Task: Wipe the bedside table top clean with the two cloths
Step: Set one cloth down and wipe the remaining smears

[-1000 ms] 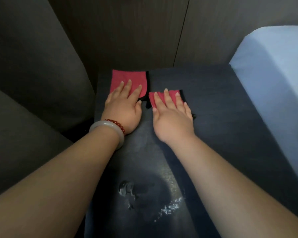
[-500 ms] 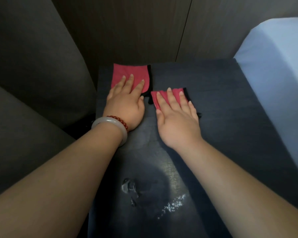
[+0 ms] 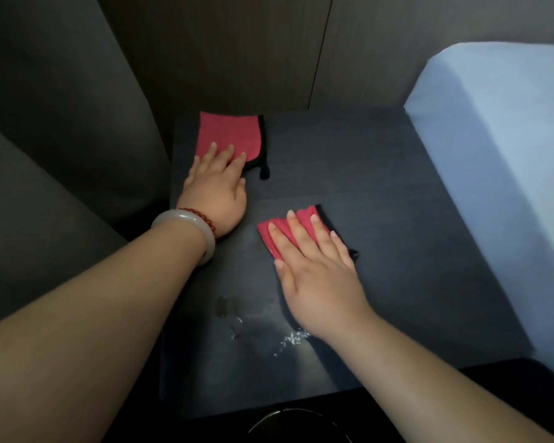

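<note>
The dark bedside table top [image 3: 381, 187] fills the middle of the view. A red cloth with a black edge [image 3: 227, 134] lies flat at its far left corner, and my left hand [image 3: 216, 187] presses on its near edge with flat fingers. A second red cloth [image 3: 301, 220], bunched and mostly covered, sits near the table's middle under my right hand [image 3: 314, 266], which lies flat on it. White specks and a wet smear [image 3: 263, 330] mark the table close to me, just behind my right wrist.
A bed with a pale blue sheet [image 3: 509, 155] borders the table on the right. A dark upholstered seat [image 3: 45, 155] stands on the left and a wood panel wall [image 3: 237, 43] behind. A dark round object [image 3: 295, 423] shows below the table's front edge.
My right hand has slid its cloth toward me and to the right, away from the left cloth. My left hand stays on its cloth at the far left corner.
</note>
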Demonstrator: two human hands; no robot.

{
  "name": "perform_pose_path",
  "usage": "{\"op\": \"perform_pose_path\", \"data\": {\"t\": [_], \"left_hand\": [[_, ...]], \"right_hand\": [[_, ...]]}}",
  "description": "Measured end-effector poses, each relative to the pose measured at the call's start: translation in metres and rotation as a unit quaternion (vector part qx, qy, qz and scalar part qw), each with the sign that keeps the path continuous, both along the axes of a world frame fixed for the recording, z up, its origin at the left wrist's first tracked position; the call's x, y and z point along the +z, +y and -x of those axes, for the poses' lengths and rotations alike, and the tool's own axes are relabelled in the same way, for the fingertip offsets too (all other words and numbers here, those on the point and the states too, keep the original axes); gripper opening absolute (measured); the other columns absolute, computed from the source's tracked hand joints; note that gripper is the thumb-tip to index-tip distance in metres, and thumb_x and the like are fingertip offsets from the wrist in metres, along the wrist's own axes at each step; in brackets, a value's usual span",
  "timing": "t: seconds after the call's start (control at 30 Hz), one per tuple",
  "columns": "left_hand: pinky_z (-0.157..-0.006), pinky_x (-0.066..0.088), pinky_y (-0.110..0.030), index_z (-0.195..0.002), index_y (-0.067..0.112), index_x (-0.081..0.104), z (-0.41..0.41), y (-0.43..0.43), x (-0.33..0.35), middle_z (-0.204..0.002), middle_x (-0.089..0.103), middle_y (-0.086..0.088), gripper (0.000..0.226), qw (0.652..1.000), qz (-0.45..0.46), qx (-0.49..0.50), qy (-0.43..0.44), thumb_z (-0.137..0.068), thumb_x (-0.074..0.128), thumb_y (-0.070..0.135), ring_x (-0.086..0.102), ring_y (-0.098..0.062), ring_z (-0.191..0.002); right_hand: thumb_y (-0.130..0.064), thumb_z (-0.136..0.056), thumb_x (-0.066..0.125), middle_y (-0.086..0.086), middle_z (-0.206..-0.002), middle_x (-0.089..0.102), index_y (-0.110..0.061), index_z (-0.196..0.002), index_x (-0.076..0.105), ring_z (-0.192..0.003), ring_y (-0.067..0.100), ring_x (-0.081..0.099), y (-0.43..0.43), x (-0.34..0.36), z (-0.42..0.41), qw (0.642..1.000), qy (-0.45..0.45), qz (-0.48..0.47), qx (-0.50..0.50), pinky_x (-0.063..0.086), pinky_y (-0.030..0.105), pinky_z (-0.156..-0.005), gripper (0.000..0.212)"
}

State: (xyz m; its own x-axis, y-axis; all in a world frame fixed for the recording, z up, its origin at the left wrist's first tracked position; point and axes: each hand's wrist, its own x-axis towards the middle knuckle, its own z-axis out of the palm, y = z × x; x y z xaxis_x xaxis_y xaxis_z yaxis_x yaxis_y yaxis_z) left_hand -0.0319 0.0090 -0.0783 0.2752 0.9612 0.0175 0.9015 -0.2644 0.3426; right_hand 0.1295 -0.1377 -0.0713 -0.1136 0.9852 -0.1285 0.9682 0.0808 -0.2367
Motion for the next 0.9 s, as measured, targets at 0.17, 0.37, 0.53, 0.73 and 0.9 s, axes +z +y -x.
{"op": "perform_pose_path", "data": {"t": [0.17,0.37,0.53,0.73,0.9], "left_hand": [[-0.120,0.006,-0.040,-0.152,0.019,0.030,0.017,-0.041,-0.002,-0.162,0.018,-0.005,0.050,1.000,0.003,0.025,-0.002,-0.103,0.034,0.026,0.008,-0.025,-0.149],[-0.119,0.006,-0.038,-0.151,0.017,0.032,0.018,-0.055,-0.006,-0.161,0.021,-0.008,0.050,1.000,-0.012,0.023,0.015,-0.101,0.035,0.023,0.013,-0.026,-0.148],[-0.120,0.008,-0.039,-0.150,0.016,0.033,0.016,-0.057,-0.006,-0.160,0.022,-0.009,0.050,0.999,-0.015,0.028,0.023,-0.101,0.035,0.021,0.014,-0.027,-0.148],[-0.121,0.008,-0.037,-0.151,0.014,0.030,0.019,-0.063,-0.005,-0.161,0.020,-0.008,0.050,0.999,0.009,0.034,0.016,-0.101,0.034,0.018,0.013,-0.025,-0.149],[-0.120,0.006,-0.035,-0.152,0.014,0.030,0.020,-0.072,-0.006,-0.161,0.020,-0.007,0.050,0.999,-0.001,0.040,0.012,-0.101,0.035,0.017,0.012,-0.024,-0.149]], "right_hand": [[-0.045,-0.103,0.017,-0.014,-0.163,-0.008,-0.045,-0.153,0.001,-0.149,0.017,-0.013,0.032,-0.001,-0.003,1.000,0.004,0.025,-0.012,-0.007,0.038,-0.119,0.052],[-0.043,-0.104,0.018,-0.012,-0.164,-0.009,-0.042,-0.154,0.003,-0.149,0.019,-0.014,0.028,0.000,0.002,0.999,0.002,0.038,-0.035,-0.007,0.039,-0.119,0.053],[-0.045,-0.104,0.016,-0.014,-0.163,-0.009,-0.043,-0.154,0.003,-0.149,0.017,-0.015,-0.039,0.002,0.003,1.000,0.001,0.011,-0.014,-0.010,0.036,-0.118,0.052],[-0.044,-0.103,0.017,-0.013,-0.164,-0.009,-0.046,-0.153,0.003,-0.150,0.020,-0.012,0.027,0.002,-0.003,0.997,0.004,0.059,-0.047,-0.006,0.041,-0.120,0.052],[-0.043,-0.104,0.017,-0.013,-0.163,-0.011,-0.044,-0.154,0.002,-0.149,0.019,-0.016,-0.016,0.002,0.001,0.999,0.007,0.035,-0.029,-0.009,0.038,-0.119,0.052]]}}
